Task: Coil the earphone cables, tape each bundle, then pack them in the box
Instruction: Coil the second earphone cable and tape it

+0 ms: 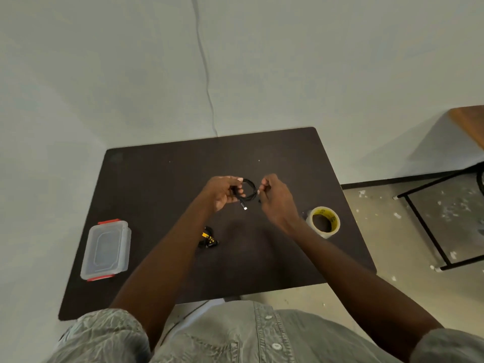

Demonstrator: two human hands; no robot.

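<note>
A black earphone cable (251,188) is coiled into a small loop above the middle of the dark table (157,184). My left hand (222,192) grips the loop's left side, and a plug end hangs down below it. My right hand (272,195) pinches the loop's right side. A second black bundle (207,238) wrapped with yellow-printed tape lies on the table under my left forearm. A roll of clear tape (323,221) with a yellow core stands at the right. A clear plastic box (106,249) with red clips sits closed at the left.
The table stands against a pale wall, with a thin wire (207,74) running down the wall behind it. A black metal frame (429,231) and a wooden tabletop (468,124) stand to the right on a speckled floor.
</note>
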